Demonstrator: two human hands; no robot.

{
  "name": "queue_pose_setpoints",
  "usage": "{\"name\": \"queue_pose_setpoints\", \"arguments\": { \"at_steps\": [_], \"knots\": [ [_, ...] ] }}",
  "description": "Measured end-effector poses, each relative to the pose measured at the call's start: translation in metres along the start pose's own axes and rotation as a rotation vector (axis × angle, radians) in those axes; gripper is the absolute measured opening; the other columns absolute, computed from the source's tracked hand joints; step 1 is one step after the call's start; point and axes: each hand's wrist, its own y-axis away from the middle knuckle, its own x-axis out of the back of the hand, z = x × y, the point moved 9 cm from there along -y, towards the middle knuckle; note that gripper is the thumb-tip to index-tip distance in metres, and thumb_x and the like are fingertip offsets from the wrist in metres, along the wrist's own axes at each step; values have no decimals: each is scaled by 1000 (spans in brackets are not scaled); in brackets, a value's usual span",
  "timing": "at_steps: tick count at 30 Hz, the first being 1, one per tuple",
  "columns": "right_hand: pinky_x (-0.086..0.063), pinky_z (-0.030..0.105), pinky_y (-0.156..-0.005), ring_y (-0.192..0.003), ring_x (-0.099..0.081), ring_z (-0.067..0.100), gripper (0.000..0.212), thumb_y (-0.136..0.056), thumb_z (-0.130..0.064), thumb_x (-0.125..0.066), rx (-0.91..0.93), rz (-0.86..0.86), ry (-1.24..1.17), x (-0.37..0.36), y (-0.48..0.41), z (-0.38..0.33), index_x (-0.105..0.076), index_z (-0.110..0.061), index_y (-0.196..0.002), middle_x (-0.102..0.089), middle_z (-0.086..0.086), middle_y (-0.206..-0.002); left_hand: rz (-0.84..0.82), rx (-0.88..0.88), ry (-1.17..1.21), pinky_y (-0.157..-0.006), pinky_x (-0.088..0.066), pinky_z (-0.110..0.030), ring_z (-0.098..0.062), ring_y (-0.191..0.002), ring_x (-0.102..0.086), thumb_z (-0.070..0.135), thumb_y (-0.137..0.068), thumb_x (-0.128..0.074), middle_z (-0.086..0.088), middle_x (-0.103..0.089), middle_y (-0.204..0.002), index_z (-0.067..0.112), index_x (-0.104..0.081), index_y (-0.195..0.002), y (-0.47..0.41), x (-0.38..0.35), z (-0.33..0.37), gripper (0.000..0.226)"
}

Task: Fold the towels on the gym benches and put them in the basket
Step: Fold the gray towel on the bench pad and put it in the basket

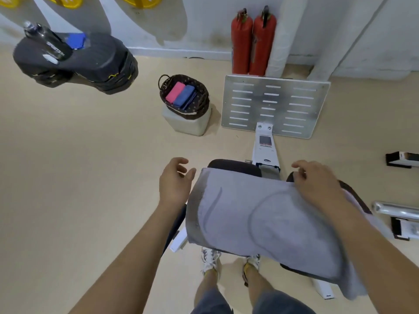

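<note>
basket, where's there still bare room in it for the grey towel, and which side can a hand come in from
In the basket, the pink towel and blue towel fill the left and middle; a narrow bare strip shows along the right rim. Approach from the left over open floor; the right is crowded by the metal footplate.

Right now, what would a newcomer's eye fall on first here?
The grey towel draped over the bench in front, with the right hand on its far edge and the left hand open beside it. Then the two red extinguishers at the back, and the basket left of them holding a pink towel and a blue towel.
</note>
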Motion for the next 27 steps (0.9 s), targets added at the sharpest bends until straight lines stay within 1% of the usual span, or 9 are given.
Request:
{"name": "queue_pose_setpoints", "arguments": {
  "at_steps": [2, 5, 8, 13, 15, 18, 22, 24, 27],
  "knots": [
    [-48, 39, -86, -97, -59, 29, 27, -95, -20, -46, 115, -112, -108, -22, 16, -47, -65, -19, -114, -66, 8, -108, 7, 96, 47, -68, -44, -22, -8, -75, -59, 30, -82, -68, 6, -62, -81, 29, -56, -91, 36, 12, -38, 15],
    [-44, 30, -88, -101, -58, 21, 29, -96, -27, -51, 215, -268, -190, -67, 48, -110, -63, -23, -121, -61, 3, -110, -46, 244, 164, -69, -47, -26, -15, -74, -62, 25, -78, -73, 6, -66, -76, 25, -61, -85, 75, 10, -92, 14],
    [-41, 29, -90, -106, -54, 24, 29, -93, -29, -57, 256, -201, -153, -90, 54, -145, -65, -18, -119, -59, 7, -109, -79, 284, 262, -68, -48, -23, -13, -73, -64, 15, -80, -72, 7, -70, -72, 18, -68, -73, 80, 0, -109, 8],
    [-42, 30, -79, -94, -57, 21, 13, -92, -23, -57, 193, -167, -47, -101, 42, -166, -68, -15, -94, -63, 2, -96, -115, 267, 394, -64, -46, -14, -7, -69, -61, 15, -81, -72, 4, -70, -72, 15, -68, -71, 72, -8, -101, 11],
    [-40, 29, -73, -93, -56, 22, 10, -92, -15, -53, 186, -145, 36, -105, 42, -170, -63, -14, -90, -61, 3, -94, -133, 219, 372, -59, -41, -8, -6, -66, -56, 12, -84, -68, 7, -66, -70, 13, -65, -71, 70, -8, -99, 13],
    [-36, 30, -70, -94, -51, 24, 10, -92, -10, -47, 166, -131, 126, -111, 46, -172, -56, -13, -93, -56, 5, -98, -170, 95, 276, -56, -36, -11, -3, -57, -45, 14, -88, -63, 7, -57, -63, 12, -58, -71, 64, -3, -95, 18],
    [-39, 32, -73, -97, -49, 24, 11, -93, -10, -46, 144, -98, 139, -108, 49, -181, -55, -14, -98, -55, 5, -102, -166, 75, 198, -58, -37, -9, -9, -63, -52, 16, -86, -65, 3, -61, -68, 16, -61, -72, 51, 6, -99, 14],
    [-37, 31, -75, -101, -50, 25, 16, -95, -12, -44, 144, -70, 135, -102, 54, -183, -55, -17, -105, -55, 4, -105, -156, -87, 64, -67, -37, -6, -11, -80, -54, 18, -85, -66, 9, -60, -80, 19, -64, -84, 51, 10, -84, 3],
    [-38, 37, -89, -112, -48, 23, 29, -99, -18, -37, 66, -43, 27, -76, 70, -165, -53, -24, -124, -55, 0, -121, -122, -490, -124, -85, -37, -11, -10, -102, -48, 22, -87, -65, 6, -58, -108, 21, -65, -110, 67, 11, -33, 23]
  ]
}}
